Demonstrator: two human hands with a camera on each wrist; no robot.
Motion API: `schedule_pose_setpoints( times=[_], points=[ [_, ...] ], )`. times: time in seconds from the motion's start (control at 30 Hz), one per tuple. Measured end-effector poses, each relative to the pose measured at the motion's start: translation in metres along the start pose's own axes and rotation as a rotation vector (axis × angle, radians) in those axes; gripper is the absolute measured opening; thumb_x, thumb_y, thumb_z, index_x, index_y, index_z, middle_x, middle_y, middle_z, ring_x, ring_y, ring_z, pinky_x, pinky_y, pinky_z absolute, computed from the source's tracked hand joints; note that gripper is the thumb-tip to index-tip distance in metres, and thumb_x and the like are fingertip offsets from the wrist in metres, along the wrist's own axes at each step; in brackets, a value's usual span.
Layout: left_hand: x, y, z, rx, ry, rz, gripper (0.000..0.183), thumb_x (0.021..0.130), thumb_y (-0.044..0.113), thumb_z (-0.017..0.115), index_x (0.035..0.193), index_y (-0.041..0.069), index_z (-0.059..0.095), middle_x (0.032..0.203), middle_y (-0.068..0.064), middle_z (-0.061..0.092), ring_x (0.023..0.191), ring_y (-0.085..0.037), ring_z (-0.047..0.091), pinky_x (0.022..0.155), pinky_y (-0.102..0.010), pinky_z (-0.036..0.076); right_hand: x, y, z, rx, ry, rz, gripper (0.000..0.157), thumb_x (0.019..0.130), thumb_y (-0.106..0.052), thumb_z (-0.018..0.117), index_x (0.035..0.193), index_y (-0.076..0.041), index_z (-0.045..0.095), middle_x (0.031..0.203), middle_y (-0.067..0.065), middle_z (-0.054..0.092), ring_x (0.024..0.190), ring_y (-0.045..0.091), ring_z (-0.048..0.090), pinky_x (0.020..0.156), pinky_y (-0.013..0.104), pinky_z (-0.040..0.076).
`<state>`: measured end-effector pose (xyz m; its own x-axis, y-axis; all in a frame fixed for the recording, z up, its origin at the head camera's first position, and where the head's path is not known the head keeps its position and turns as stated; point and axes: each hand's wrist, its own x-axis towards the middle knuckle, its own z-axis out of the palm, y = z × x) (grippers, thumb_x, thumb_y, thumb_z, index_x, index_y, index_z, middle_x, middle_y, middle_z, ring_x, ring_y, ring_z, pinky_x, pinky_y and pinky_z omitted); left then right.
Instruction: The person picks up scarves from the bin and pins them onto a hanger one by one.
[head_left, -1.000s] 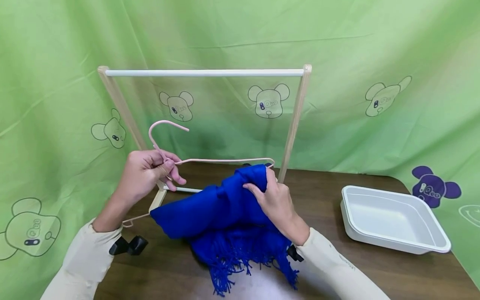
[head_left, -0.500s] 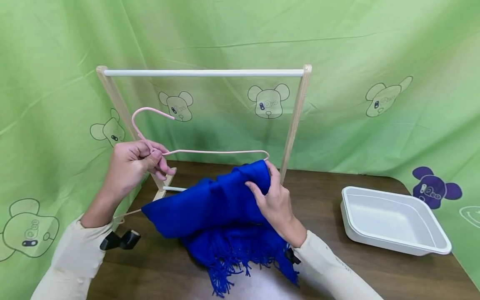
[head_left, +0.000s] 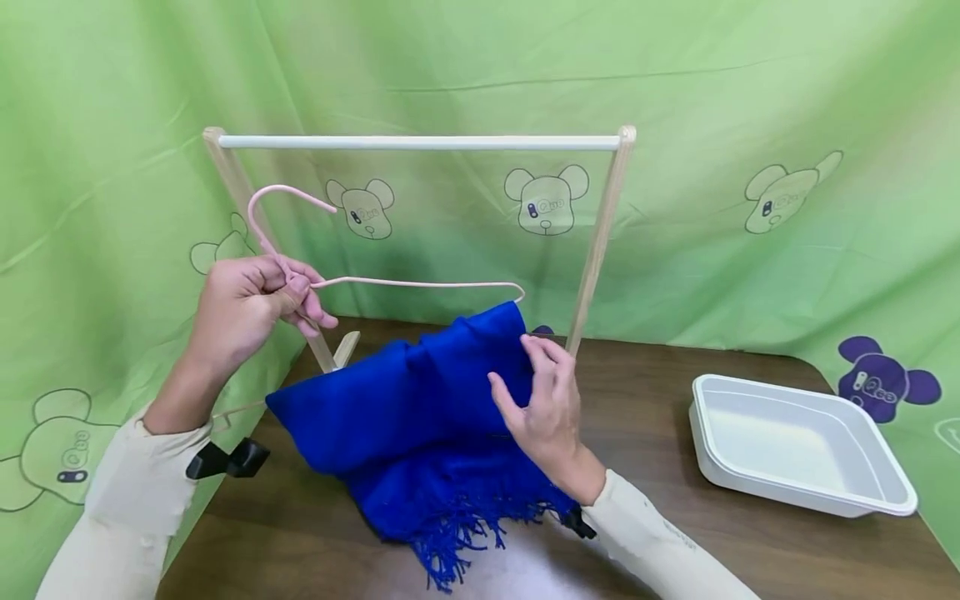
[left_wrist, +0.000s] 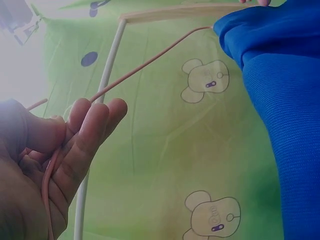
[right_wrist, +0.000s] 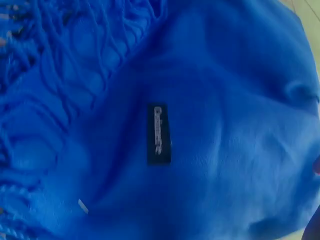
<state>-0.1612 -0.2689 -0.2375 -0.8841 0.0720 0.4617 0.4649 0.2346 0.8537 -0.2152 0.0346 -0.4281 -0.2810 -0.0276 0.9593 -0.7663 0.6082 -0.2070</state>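
My left hand pinches a pink clothes hanger between thumb and fingers just below its hook, which curves up to the right. Over the hanger's lower bar drapes a blue fringed scarf, its fringe hanging low toward the table. The bar's left end pokes out past the cloth. My right hand is at the scarf's right edge, thumb and fingers spread apart. In the left wrist view the hanger's arm runs up to the scarf. A dark label shows on the cloth in the right wrist view.
Behind the hands stands a rack with wooden side posts and a white top rail. A white plastic tub sits at the right of the brown table. Green printed curtains close off the back and sides.
My left hand has lifted the hanger up and to the left, and the scarf has risen with it. My right hand's fingers have loosened from the scarf's upper right corner and spread.
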Motion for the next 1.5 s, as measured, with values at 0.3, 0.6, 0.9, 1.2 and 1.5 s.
schedule_pose_setpoints(
  times=[0.3, 0.6, 0.9, 1.2, 1.5],
  points=[
    [0.009, 0.014, -0.006, -0.008, 0.005, 0.043, 0.02, 0.093, -0.015, 0.059, 0.075, -0.022, 0.059, 0.08, -0.002, 0.075, 0.059, -0.018, 0.075, 0.049, -0.032, 0.059, 0.034, -0.039, 0.037, 0.074, -0.159, -0.385, 0.044, 0.089, -0.02, 0.078, 0.127, 0.0, 0.067, 0.126, 0.021, 0.064, 0.121, 0.036, 0.062, 0.111, 0.05, 0.048],
    [0.014, 0.023, -0.01, 0.044, 0.013, 0.007, 0.018, 0.095, -0.01, 0.061, 0.079, -0.008, 0.069, 0.075, -0.003, 0.074, 0.057, -0.018, 0.074, 0.05, -0.032, 0.06, 0.05, -0.074, 0.07, 0.042, -0.306, -0.375, 0.052, 0.093, -0.035, 0.074, 0.131, -0.002, 0.063, 0.128, 0.015, 0.065, 0.122, 0.028, 0.062, 0.118, 0.043, 0.043],
    [0.009, 0.011, -0.006, 0.192, -0.009, -0.067, 0.019, 0.099, -0.007, 0.057, 0.089, -0.021, 0.063, 0.069, 0.003, 0.068, 0.06, -0.014, 0.075, 0.054, -0.032, 0.062, 0.043, -0.087, 0.085, -0.019, -0.357, -0.413, 0.05, 0.091, -0.044, 0.073, 0.124, -0.006, 0.068, 0.115, 0.006, 0.07, 0.105, 0.019, 0.068, 0.094, 0.033, 0.056],
    [0.008, -0.002, -0.005, 0.164, -0.03, -0.097, 0.018, 0.099, -0.007, 0.056, 0.094, -0.024, 0.063, 0.063, 0.0, 0.065, 0.06, -0.015, 0.074, 0.055, -0.034, 0.063, 0.039, -0.085, 0.095, -0.02, -0.415, -0.495, 0.029, 0.093, -0.034, 0.075, 0.109, -0.01, 0.075, 0.098, 0.0, 0.074, 0.092, 0.016, 0.069, 0.084, 0.028, 0.057],
    [0.008, -0.013, -0.002, 0.139, -0.054, -0.111, 0.016, 0.098, -0.009, 0.055, 0.094, -0.023, 0.062, 0.06, 0.0, 0.065, 0.061, -0.014, 0.075, 0.057, -0.034, 0.063, 0.05, -0.086, 0.094, 0.199, -0.466, -0.318, 0.009, 0.09, -0.02, 0.078, 0.096, -0.014, 0.081, 0.089, -0.006, 0.077, 0.078, 0.009, 0.07, 0.064, 0.022, 0.057]
  ],
)
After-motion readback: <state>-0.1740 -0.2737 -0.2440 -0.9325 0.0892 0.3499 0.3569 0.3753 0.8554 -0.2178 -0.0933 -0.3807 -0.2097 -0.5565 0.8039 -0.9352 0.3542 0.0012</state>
